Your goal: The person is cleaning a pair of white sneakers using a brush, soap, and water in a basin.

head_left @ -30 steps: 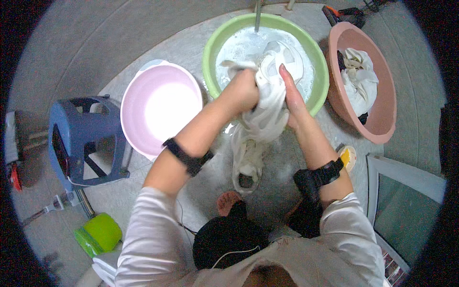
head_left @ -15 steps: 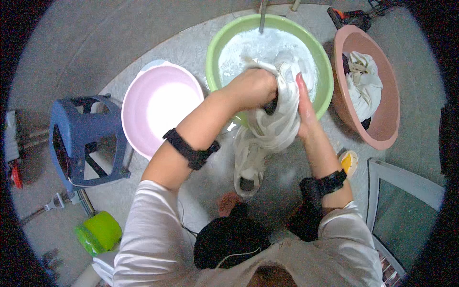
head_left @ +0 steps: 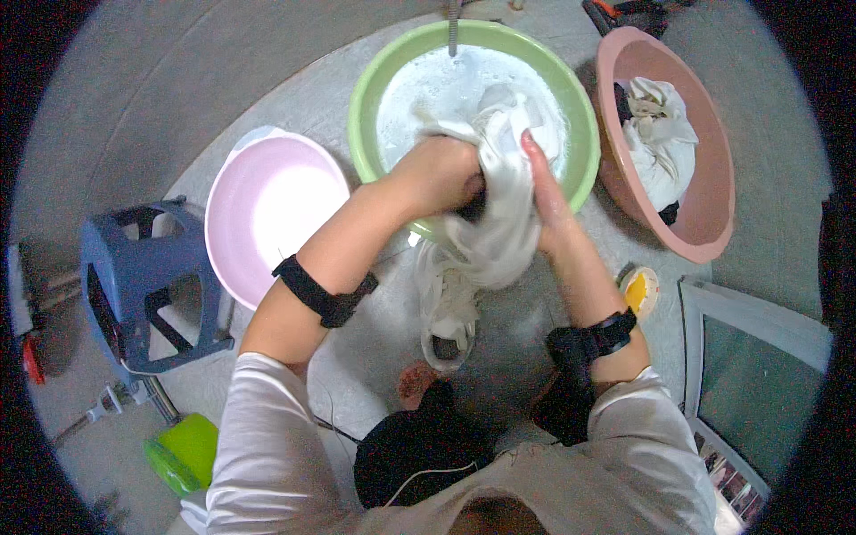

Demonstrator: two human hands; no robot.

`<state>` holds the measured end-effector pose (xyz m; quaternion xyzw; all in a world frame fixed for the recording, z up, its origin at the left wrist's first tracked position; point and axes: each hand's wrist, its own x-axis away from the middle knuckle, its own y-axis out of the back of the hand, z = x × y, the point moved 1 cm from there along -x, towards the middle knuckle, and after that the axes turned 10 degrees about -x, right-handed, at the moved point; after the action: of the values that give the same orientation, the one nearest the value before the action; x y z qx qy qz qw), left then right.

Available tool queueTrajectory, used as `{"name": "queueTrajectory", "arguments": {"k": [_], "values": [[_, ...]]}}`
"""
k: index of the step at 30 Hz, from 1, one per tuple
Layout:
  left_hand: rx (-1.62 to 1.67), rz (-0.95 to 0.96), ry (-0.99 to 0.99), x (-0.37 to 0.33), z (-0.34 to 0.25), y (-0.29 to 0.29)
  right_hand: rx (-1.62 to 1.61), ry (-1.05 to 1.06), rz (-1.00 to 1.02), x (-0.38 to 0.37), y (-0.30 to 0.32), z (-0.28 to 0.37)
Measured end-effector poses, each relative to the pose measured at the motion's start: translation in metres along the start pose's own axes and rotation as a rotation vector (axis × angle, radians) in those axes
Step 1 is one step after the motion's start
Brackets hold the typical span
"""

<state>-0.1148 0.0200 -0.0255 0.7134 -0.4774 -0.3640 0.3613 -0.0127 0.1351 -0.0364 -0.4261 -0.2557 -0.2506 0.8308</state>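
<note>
A wet white garment hangs bunched over the near rim of a green basin. Its upper part trails into cloudy, foamy water, and its lower end droops toward the floor with a dark patch in it. My left hand is closed in a fist on the garment's left side, beside a dark part of the cloth. Along the right side, my right hand grips the same garment, its thumb pointing up; the cloth hides its other fingers.
A pink basin stands at the left, beside a blue plastic stool. On the right, a salmon tub holds white and dark clothes. A grey hose reaches into the green basin. Near my right forearm lies a small yellow-and-white item.
The whole view has shifted slightly, so the basins appear further left. Both hands stay on the white garment, with only a slight change in the bunched cloth.
</note>
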Motion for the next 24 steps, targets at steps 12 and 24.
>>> {"name": "queueTrajectory", "arguments": {"k": [12, 24], "values": [[-0.245, 0.408, 0.104, 0.022, -0.022, 0.013, -0.069, -0.215, 0.161, 0.003, 0.019, 0.025], [-0.062, 0.096, 0.085, 0.03, 0.006, 0.0, 0.04, 0.003, -0.006, 0.007, -0.002, -0.003]]}}
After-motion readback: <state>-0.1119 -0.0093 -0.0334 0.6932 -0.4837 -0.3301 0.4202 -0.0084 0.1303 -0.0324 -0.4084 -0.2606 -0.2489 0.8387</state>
